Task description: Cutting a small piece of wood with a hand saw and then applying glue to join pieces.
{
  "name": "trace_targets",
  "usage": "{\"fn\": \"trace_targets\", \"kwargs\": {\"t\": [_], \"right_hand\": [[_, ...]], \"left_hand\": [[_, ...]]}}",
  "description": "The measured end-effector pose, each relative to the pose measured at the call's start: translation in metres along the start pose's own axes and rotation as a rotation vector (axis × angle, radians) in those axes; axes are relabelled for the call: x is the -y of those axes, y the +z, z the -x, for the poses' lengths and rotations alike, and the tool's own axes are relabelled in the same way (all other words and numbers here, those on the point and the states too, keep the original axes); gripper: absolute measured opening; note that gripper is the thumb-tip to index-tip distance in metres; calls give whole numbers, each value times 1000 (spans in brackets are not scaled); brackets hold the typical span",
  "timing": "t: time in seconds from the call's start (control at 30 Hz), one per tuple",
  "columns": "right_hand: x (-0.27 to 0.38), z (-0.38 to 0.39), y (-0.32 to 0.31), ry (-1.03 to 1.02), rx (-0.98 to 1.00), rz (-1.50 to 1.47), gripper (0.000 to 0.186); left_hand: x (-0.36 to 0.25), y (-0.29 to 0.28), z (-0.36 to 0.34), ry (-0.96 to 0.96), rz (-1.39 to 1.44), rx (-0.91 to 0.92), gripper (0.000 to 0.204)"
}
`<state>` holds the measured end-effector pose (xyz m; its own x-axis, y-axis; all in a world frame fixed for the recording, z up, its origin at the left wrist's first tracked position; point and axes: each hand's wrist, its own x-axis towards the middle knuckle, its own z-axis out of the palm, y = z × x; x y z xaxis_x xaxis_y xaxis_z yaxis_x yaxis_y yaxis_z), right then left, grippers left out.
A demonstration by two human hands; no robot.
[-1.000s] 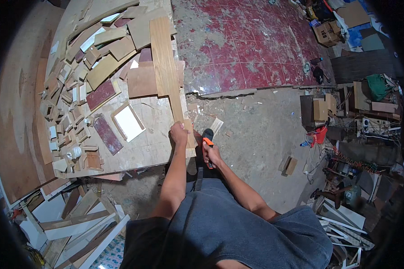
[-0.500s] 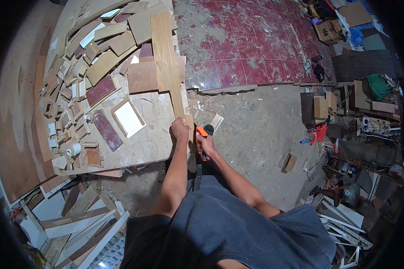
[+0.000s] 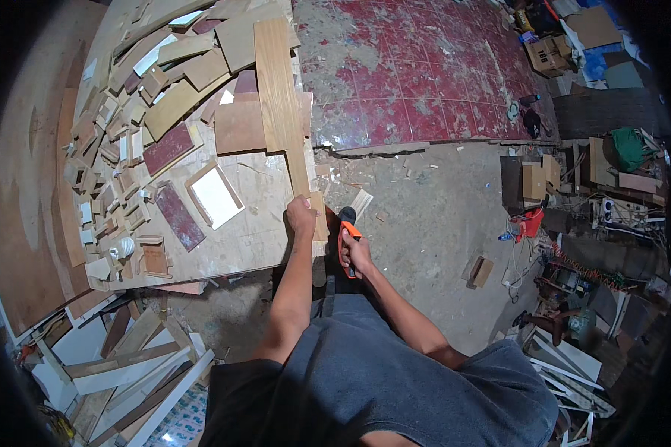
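Observation:
My left hand (image 3: 302,217) presses down on the near end of a long narrow wooden plank (image 3: 281,104) that lies along the right edge of the workbench (image 3: 253,238). Just to its right, my right hand (image 3: 356,253) grips the orange and black handle of a hand saw (image 3: 347,231). The saw sits close beside the plank's overhanging end; its blade is mostly hidden behind the plank and my hand.
Several wood offcuts and small boards (image 3: 149,112) cover the bench, including a white framed panel (image 3: 215,195). Red tiled floor (image 3: 425,67) lies beyond, grey concrete floor (image 3: 425,223) to the right. Cardboard boxes and tools (image 3: 574,179) crowd the right; planks (image 3: 127,365) lie at lower left.
My right hand has shifted with the saw handle, moving forward then back beside the plank end. My left hand stays pressed on the plank.

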<state>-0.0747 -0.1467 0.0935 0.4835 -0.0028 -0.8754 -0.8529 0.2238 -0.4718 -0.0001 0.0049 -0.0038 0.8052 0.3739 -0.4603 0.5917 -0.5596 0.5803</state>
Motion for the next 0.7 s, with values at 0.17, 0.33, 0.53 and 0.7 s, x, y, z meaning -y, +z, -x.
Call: {"fn": "trace_targets", "kwargs": {"t": [0.17, 0.33, 0.53, 0.7], "right_hand": [[16, 3, 21, -38, 90, -102, 36], [-36, -48, 17, -106, -31, 215, 33], [-24, -27, -18, -86, 23, 101, 37], [-32, -37, -70, -95, -72, 136, 36]], "left_hand": [[5, 0, -2, 22, 4, -12, 40], [-10, 2, 2, 61, 7, -23, 40], [-1, 2, 12, 59, -65, -18, 33], [-18, 11, 42, 172, -161, -98, 40]]}}
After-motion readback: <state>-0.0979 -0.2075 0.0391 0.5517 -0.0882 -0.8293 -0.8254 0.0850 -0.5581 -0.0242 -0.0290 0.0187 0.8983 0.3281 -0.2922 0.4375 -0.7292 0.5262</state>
